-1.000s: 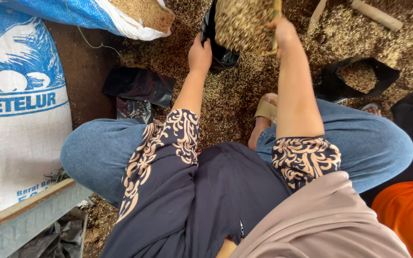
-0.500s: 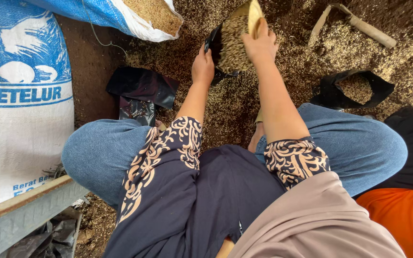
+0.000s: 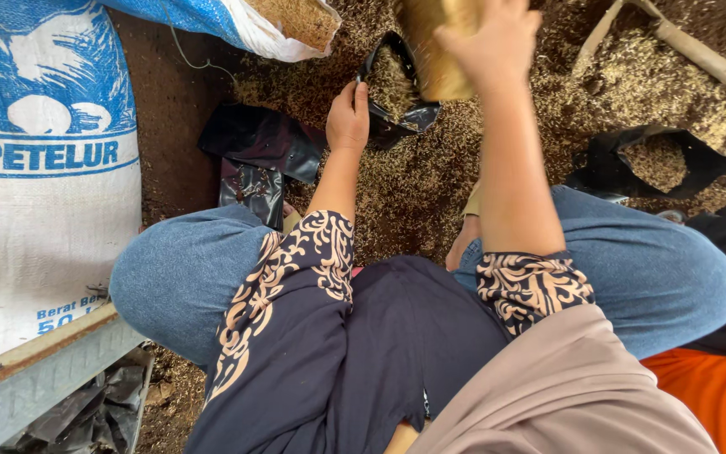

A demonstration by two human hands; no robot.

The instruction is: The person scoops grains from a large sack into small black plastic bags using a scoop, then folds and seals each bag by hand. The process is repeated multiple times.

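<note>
The left hand's (image 3: 348, 118) grip pinches the near rim of a small black plastic bag (image 3: 397, 97), holding its mouth open; the right hand (image 3: 489, 42), blurred, closes around a yellowish scoop (image 3: 434, 46) held over that mouth, though how its fingers sit on the scoop cannot be told. Taking the bag as landmark: nearest the person, left of it, lie flat empty black bags (image 3: 258, 143). The bag itself stands on the husk-strewn floor (image 3: 413, 185), part filled with loose husks (image 3: 390, 80). It looks thin, limp and slippery, likely to slump when released, so the rim is the sensible hold; the fill seems light and spills easily. Right of it sits another filled black bag (image 3: 649, 160). Beyond, to the left, a blue-and-white sack (image 3: 237, 21) gapes; to the right lies a wooden handle (image 3: 691, 46).
</note>
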